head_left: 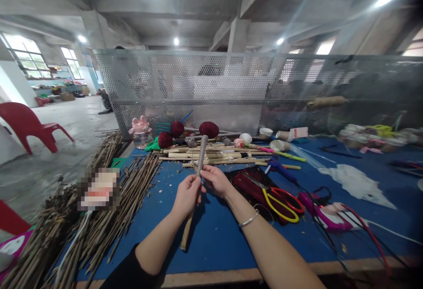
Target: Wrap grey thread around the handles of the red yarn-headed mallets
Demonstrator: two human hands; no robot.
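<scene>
My left hand [187, 195] is wrapped round the middle of a long pale wooden stick [201, 151] that stands tilted above the blue table [214, 231]. The stick's upper end rises past my fingers and its lower end [185, 236] points down toward the table. My right hand [215, 179] pinches the stick just above the left hand, fingers closed on it. A thin bracelet [248, 219] is on my right wrist. Behind the hands lie several more pale sticks [211, 154].
Bundles of thin brown twigs [109, 205] cover the table's left side. Dark red yarn balls [209, 129] sit at the back. Yellow and red scissors [280, 198] lie right of my hands, beside a pink tool with cables [325, 216]. A perforated metal screen [231, 90] stands behind.
</scene>
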